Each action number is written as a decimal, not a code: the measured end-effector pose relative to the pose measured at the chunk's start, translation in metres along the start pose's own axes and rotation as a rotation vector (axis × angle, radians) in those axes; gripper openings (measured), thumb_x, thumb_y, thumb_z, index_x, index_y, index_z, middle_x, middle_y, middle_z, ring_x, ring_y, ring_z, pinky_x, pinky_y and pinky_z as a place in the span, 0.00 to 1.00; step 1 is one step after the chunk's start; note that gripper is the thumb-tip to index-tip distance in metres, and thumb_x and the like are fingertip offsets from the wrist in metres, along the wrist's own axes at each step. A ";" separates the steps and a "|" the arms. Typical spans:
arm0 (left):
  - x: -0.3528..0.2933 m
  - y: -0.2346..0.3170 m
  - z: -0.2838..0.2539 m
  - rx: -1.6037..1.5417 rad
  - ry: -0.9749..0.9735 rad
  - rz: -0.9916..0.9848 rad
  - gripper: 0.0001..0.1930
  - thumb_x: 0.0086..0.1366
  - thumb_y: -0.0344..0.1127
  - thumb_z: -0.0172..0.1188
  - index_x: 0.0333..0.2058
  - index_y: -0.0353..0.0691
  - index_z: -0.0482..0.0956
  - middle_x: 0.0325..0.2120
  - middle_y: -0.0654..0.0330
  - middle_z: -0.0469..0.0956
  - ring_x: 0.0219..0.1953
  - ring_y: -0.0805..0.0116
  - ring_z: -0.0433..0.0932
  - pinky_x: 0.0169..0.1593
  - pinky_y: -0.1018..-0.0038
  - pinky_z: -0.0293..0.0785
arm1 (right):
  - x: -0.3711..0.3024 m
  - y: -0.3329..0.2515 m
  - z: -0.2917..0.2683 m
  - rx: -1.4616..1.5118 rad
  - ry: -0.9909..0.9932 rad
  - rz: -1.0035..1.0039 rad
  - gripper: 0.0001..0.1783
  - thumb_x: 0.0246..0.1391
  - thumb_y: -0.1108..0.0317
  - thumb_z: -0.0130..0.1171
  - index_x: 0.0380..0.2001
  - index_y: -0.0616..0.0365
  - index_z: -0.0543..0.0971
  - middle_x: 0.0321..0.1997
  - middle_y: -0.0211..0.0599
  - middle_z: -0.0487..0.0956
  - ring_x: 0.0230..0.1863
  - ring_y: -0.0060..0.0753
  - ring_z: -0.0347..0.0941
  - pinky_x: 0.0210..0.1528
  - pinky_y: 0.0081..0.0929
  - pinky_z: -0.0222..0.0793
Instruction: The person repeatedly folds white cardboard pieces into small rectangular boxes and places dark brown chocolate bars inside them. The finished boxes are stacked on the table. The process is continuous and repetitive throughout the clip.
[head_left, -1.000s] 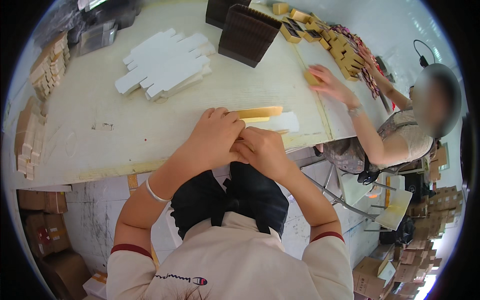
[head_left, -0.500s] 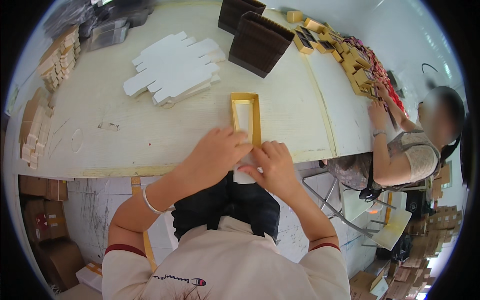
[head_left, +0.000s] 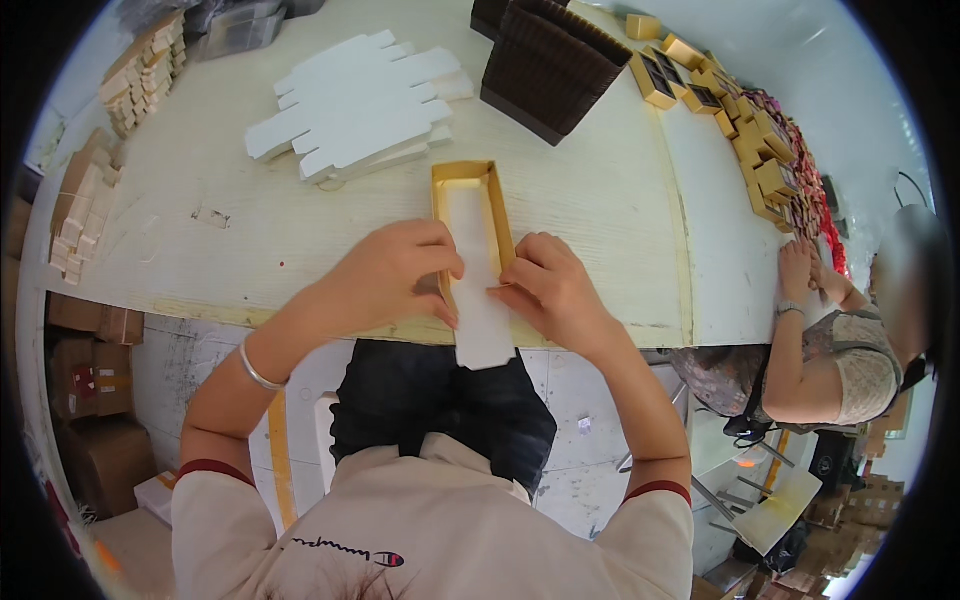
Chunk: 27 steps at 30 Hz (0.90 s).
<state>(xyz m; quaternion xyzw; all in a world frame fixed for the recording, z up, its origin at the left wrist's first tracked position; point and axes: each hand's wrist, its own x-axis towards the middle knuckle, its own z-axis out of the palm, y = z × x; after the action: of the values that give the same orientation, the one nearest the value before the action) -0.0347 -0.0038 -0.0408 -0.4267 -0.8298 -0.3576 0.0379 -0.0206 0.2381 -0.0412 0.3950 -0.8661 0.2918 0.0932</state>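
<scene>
A long, narrow cardboard box with gold walls and a white inside lies at the table's front edge, pointing away from me. Its near end is unfolded, so a white flap sticks out past the edge over my lap. The thumb and bent fingers of my left hand are at the near part of the left wall. On the opposite side, my right hand pinches the right wall between thumb and fingers. Parts of both near walls are hidden by my fingers.
Beyond the box lies a stack of flat white box blanks. Dark brown nested trays stand to its right. Cardboard piles line the left edge. At right, a co-worker sits by small gold boxes.
My hands have moved apart to the box's two sides, uncovering the white flap. The box appears farther left in view, and the view itself has shifted. The co-worker's hands have come back nearer.
</scene>
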 end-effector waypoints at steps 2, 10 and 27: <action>0.002 0.008 0.007 0.024 0.027 -0.059 0.16 0.44 0.35 0.73 0.33 0.41 0.79 0.31 0.60 0.76 0.31 0.60 0.73 0.35 0.69 0.71 | 0.001 -0.005 0.010 -0.024 0.071 -0.004 0.08 0.43 0.73 0.64 0.25 0.58 0.73 0.27 0.38 0.67 0.32 0.42 0.67 0.36 0.35 0.64; 0.004 0.022 0.029 0.021 0.170 -0.115 0.10 0.50 0.29 0.68 0.32 0.40 0.78 0.23 0.58 0.73 0.26 0.58 0.74 0.31 0.67 0.70 | -0.001 -0.029 0.013 0.102 0.018 0.230 0.12 0.43 0.78 0.63 0.33 0.61 0.74 0.29 0.39 0.72 0.34 0.45 0.70 0.37 0.36 0.67; 0.008 0.013 0.014 -0.224 -0.040 -0.161 0.07 0.57 0.30 0.64 0.31 0.35 0.75 0.24 0.57 0.73 0.23 0.63 0.70 0.30 0.73 0.68 | -0.025 -0.036 0.029 0.071 0.276 0.067 0.17 0.38 0.80 0.65 0.36 0.63 0.75 0.46 0.48 0.73 0.41 0.50 0.73 0.39 0.35 0.71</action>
<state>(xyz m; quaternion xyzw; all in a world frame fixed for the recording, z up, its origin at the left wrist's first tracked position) -0.0266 0.0153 -0.0411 -0.3673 -0.8168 -0.4414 -0.0554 0.0249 0.2184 -0.0592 0.3249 -0.8470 0.3766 0.1875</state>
